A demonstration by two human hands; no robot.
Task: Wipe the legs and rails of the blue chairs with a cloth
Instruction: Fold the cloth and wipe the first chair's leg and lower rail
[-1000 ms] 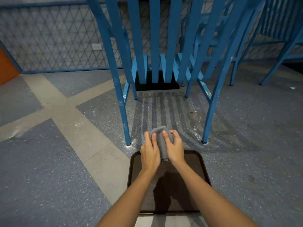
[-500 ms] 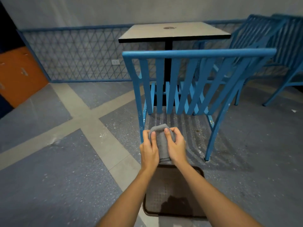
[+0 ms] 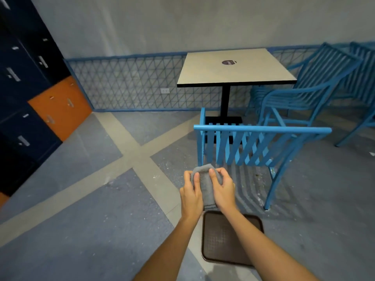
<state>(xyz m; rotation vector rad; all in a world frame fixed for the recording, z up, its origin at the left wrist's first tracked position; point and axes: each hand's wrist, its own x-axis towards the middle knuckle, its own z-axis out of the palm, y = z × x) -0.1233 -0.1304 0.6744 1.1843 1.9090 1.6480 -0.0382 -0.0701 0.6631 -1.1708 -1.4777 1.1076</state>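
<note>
Both the left hand [image 3: 191, 194] and right hand [image 3: 223, 191] grip the folded grey cloth [image 3: 205, 186], soft, light and limp, best held bunched for wiping the chair [image 3: 261, 147] at one o'clock.

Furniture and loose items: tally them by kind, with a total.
Blue chairs: 3 (near, by the table, partly cut off at right)
Table: 1
Tray: 1
Cloth: 1
Total: 6
</note>
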